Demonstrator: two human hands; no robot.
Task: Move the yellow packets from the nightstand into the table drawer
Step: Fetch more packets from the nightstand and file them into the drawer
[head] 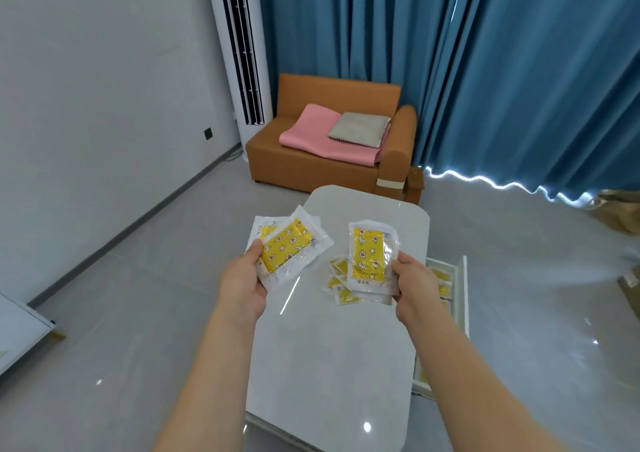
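Two yellow packets are being pinched above the surface by the left hand; another is being gripped by the right hand. More packets are lying near the right edge, beside the open drawer.

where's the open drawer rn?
Head view: the open drawer juts from the right side of the white table, just past the right hand, with yellow packets already inside.
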